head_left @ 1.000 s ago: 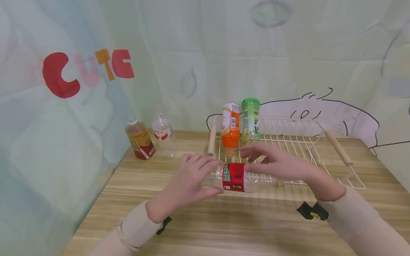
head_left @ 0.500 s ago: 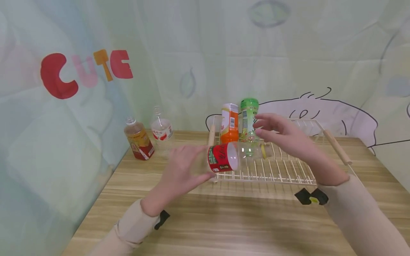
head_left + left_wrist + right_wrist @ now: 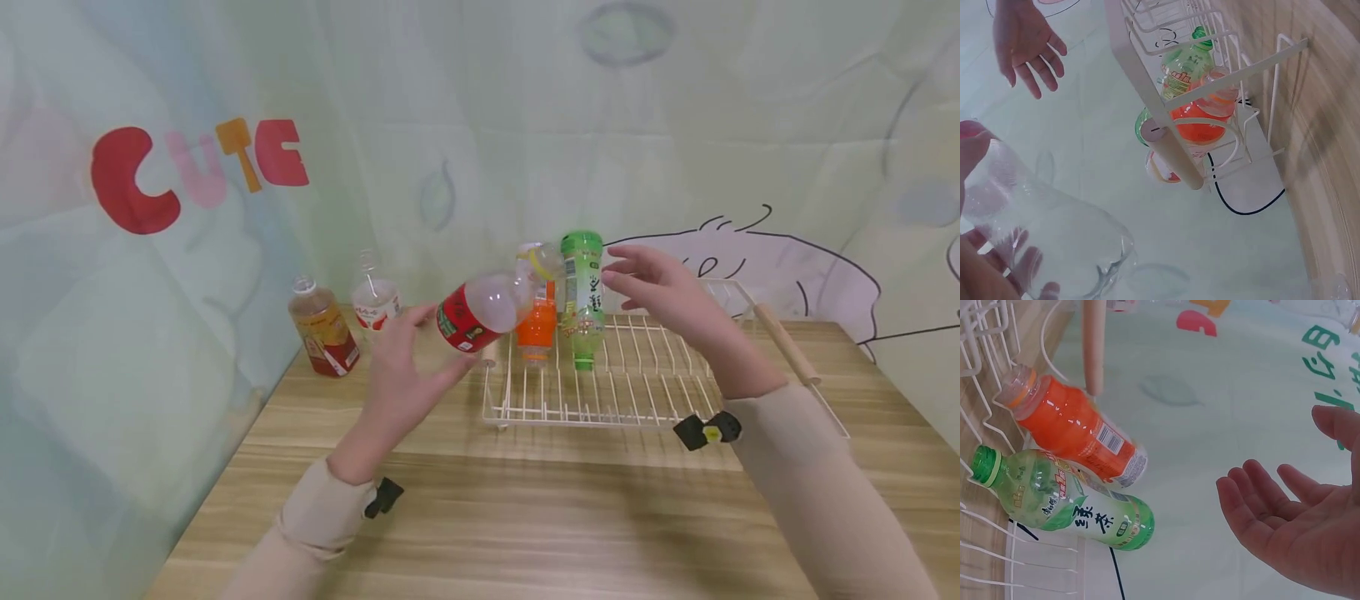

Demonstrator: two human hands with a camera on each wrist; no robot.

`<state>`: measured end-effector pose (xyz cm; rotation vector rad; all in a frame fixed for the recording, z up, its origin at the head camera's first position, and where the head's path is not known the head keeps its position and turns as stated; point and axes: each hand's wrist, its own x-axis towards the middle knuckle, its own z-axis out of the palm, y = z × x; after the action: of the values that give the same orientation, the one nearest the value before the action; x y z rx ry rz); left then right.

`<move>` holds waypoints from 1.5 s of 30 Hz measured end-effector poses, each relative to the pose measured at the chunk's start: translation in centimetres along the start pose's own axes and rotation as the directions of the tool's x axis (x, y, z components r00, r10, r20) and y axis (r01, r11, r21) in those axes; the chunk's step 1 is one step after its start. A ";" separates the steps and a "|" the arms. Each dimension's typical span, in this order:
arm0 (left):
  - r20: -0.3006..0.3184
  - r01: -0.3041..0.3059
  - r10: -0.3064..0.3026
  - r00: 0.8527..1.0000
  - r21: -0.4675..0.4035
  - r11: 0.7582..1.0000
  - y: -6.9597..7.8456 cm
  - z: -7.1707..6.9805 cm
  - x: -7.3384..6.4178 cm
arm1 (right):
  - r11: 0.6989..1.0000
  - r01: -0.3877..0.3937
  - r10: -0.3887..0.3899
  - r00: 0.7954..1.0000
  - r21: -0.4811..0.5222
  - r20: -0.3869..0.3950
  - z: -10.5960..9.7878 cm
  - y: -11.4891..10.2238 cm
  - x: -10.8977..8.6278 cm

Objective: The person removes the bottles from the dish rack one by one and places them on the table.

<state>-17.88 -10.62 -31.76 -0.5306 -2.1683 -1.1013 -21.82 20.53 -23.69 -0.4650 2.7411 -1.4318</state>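
Note:
My left hand (image 3: 397,367) grips a clear plastic bottle (image 3: 495,300) with a red label by its base end. It is held in the air, tilted, its yellow-ringed neck up and to the right. In the left wrist view the clear bottle (image 3: 1054,231) has fingers (image 3: 972,147) around it. My right hand (image 3: 660,292) hangs in the air holding nothing, its fingers loosely bent. It is just right of an upside-down green tea bottle (image 3: 583,292). Beside that, an orange drink bottle (image 3: 536,329) also stands neck-down in the white wire rack (image 3: 585,425), partly hidden behind the held bottle.
A brown-labelled bottle (image 3: 324,329) and a clear bottle with a red-and-white label (image 3: 373,302) stand upright at the back left of the wooden table (image 3: 465,533). The rack has wooden handles, the right handle (image 3: 786,342) plainly visible. A printed curtain (image 3: 450,100) hangs behind.
My left hand has lifted the red-labelled bottle off the rack's front and up to the left, turning its neck upward. My right hand has left the bottle and moved up and back.

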 end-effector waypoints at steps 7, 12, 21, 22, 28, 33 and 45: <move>-0.011 0.136 -0.138 0.990 -0.115 0.984 -0.4 0.3 0.7 | 0.998 -0.055 0.055 0.998 -0.006 -0.022 0.2 0.3 1.5; -0.023 0.212 -0.222 0.975 -0.212 0.954 -1.0 0.9 1.2 | 0.998 -0.065 0.066 0.996 0.021 -0.056 0.4 0.8 2.9; -0.056 0.294 -0.328 0.943 -0.322 0.900 -2.7 2.4 2.0 | 0.992 -0.109 0.114 0.989 0.056 -0.091 0.9 1.7 5.0; -0.057 0.300 -0.336 0.940 -0.330 0.895 -2.9 2.6 2.0 | 0.992 -0.113 0.118 0.989 0.062 -0.092 0.9 1.8 5.1; -0.057 0.322 -0.365 0.929 -0.359 0.876 -4.4 3.7 2.0 | 0.985 -0.147 0.156 0.983 0.093 -0.094 1.1 3.0 6.0; -0.047 0.366 -0.406 0.912 -0.353 0.861 -5.6 4.4 1.8 | 0.977 -0.183 0.193 0.977 0.105 -0.095 1.1 3.9 6.4; -0.051 0.460 -0.503 0.863 -0.337 0.822 -8.4 5.8 1.0 | 0.958 -0.261 0.271 0.959 0.119 -0.083 1.0 5.9 7.0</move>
<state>-25.75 -10.60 -38.35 -0.0149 -2.0649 -1.7243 -29.83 21.05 -28.13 -0.0184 2.6522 -1.5557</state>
